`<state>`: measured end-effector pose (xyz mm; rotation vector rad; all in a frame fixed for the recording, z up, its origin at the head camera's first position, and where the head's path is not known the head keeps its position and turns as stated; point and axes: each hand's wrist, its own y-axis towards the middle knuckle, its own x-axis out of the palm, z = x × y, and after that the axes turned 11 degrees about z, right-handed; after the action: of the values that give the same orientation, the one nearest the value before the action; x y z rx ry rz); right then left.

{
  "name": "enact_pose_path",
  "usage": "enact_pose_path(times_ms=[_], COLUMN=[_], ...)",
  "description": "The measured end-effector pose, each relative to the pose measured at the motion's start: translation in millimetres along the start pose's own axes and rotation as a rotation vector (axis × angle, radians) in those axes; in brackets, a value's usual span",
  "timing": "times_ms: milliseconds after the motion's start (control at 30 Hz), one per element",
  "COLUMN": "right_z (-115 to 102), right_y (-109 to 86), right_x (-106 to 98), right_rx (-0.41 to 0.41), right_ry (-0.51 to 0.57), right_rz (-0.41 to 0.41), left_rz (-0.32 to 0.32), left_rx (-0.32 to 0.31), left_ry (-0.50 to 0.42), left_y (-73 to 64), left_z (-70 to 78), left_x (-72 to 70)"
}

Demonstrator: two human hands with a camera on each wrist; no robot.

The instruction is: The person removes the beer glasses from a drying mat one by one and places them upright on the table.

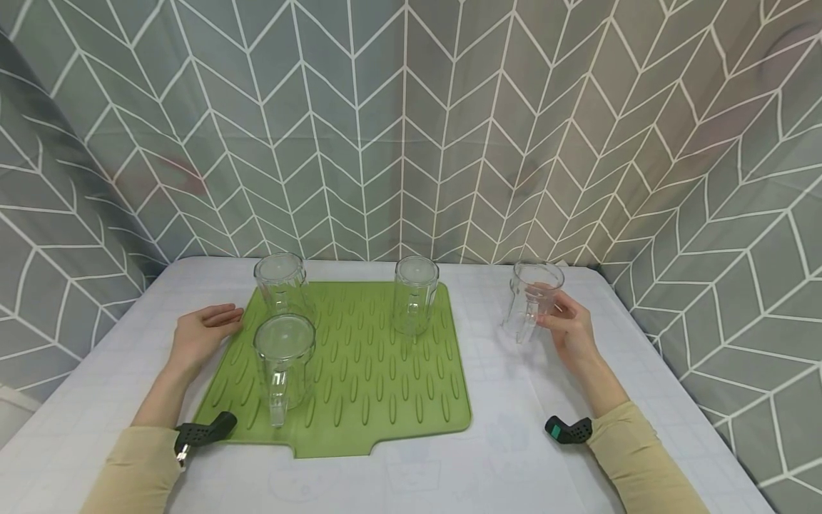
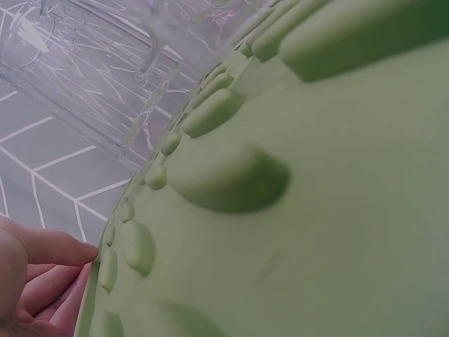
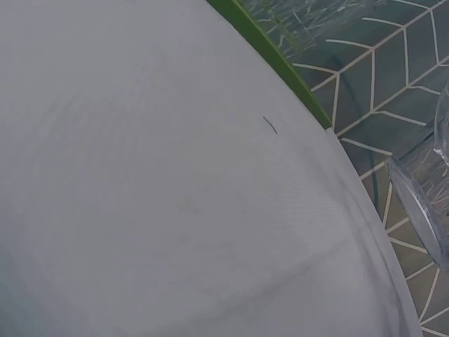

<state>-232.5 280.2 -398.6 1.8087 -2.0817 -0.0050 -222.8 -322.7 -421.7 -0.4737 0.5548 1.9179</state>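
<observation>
My right hand (image 1: 570, 327) grips a clear glass mug (image 1: 521, 307) at the right of the table; its handle points toward me. In the right wrist view, background shows between the table edge and this mug's rim (image 3: 414, 203), so it appears raised. Three more clear mugs stand on a green ribbed mat (image 1: 359, 425): one back left (image 1: 280, 275), one front left (image 1: 285, 343), one back right (image 1: 416, 293). Beside the mat's left edge lies my left hand (image 1: 198, 335), fingers loosely extended. Its thumb (image 2: 66, 248) touches the mat's edge in the left wrist view.
A white cloth (image 1: 411, 485) covers the table. Behind it and along both sides hangs a grey curtain (image 1: 379, 143) with white zigzag lines. Dark wrist straps (image 1: 202, 432) sit on both forearms.
</observation>
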Motion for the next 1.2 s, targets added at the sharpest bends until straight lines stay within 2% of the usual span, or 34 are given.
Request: enact_pose_path(times_ms=[333,500,967,1200], right_z=[10.1,14.2,15.0,16.2], right_y=[2.4,3.7,0.4,0.6], right_x=[-7.5,-9.9,-16.2,-19.5], right_rx=[-0.034,-0.038,0.044,0.064], right_ry=[0.049,0.069,-0.016,-0.010], right_rz=[0.010,0.049,0.113,0.119], left_rz=[0.003,0.003,0.012,0.016], left_rx=[-0.009,-0.013,0.001,0.005], left_ry=[-0.013,-0.010,-0.015,0.001], left_y=[1.0,1.8,1.4,1.7], left_z=[-3.5,-4.5,-5.0,-5.4], left_x=[0.1,0.7,0.4,0.8])
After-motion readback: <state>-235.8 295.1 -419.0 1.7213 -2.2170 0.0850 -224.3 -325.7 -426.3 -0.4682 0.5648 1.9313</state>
